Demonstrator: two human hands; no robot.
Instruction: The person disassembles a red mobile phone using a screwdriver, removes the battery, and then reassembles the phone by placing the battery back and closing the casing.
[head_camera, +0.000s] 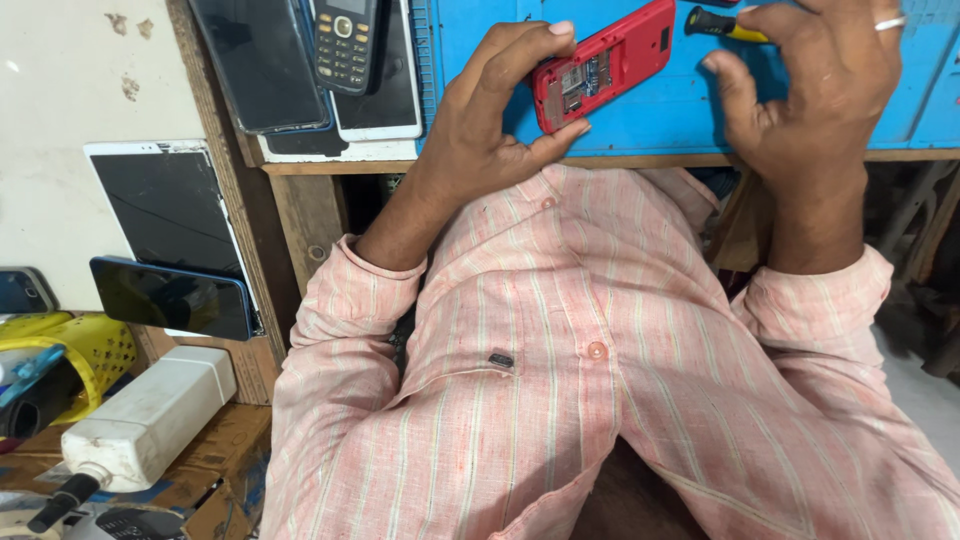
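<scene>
Resting over a blue mat (640, 120) at the wooden bench edge, your left hand (490, 110) pinches the opened red phone (600, 65) between fingertips; your right hand (820, 90) grips a screwdriver (725, 27) beside it, spare phones (300, 70) crowding left.

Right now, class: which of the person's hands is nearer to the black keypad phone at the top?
Left. The left hand grips the red phone just right of the black keypad phone; the right hand holds a screwdriver farther right.

One red phone (603, 66), one screwdriver (726, 26), one white bottle (148, 418), one keypad phone (345, 42).
</scene>
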